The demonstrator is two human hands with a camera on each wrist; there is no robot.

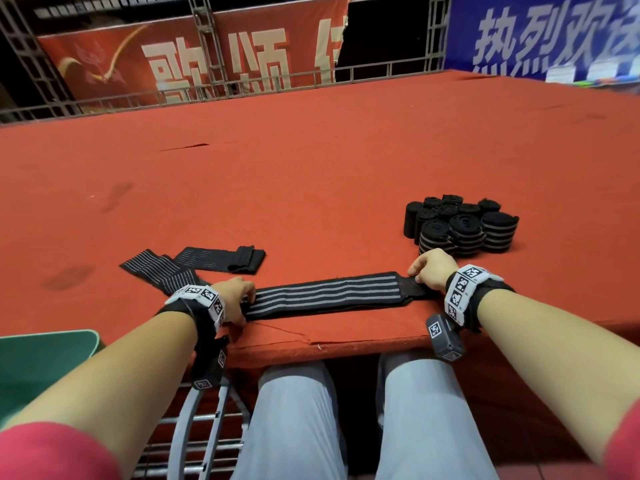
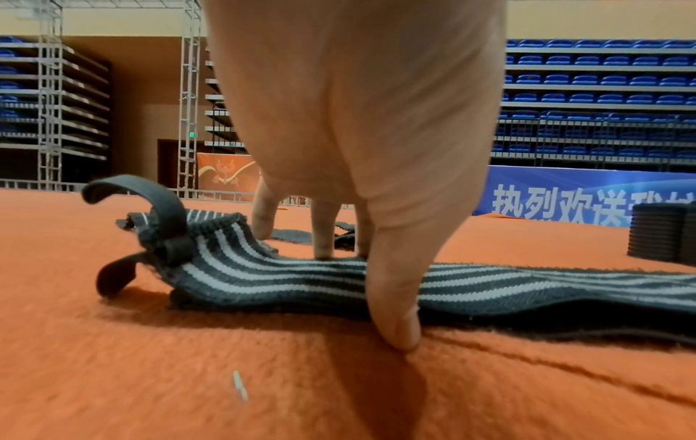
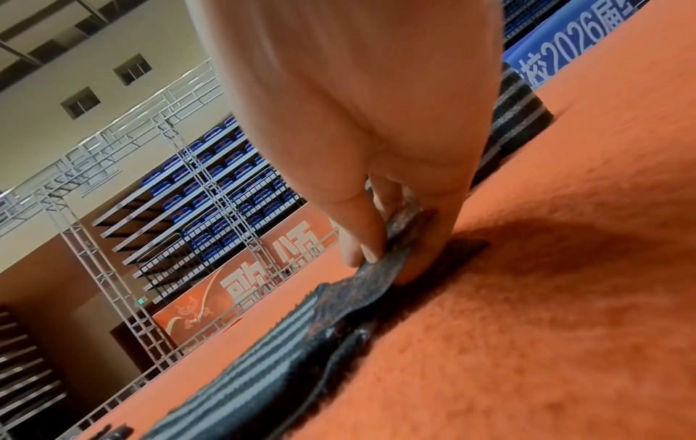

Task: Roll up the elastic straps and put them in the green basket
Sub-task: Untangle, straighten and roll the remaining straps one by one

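Two hands pin one flat black elastic strap with grey stripes (image 1: 325,296) along the near edge of the red carpeted desk (image 1: 311,174). Your right hand (image 1: 431,268) pinches the fuzzy fastening end, thumb on top, fingers curled beneath; your left hand (image 1: 233,299) presses the loop end with straight fingertips, thumb (image 2: 395,312) down on the carpet beside it. The strap looks light, soft and stretchy, likely to spring open, so start the roll at one end and keep it tight. Two more flat straps (image 1: 194,263) lie just beyond your left hand. Rolled black straps (image 1: 460,223) cluster near your right. The green basket's rim (image 1: 52,336) shows low left.
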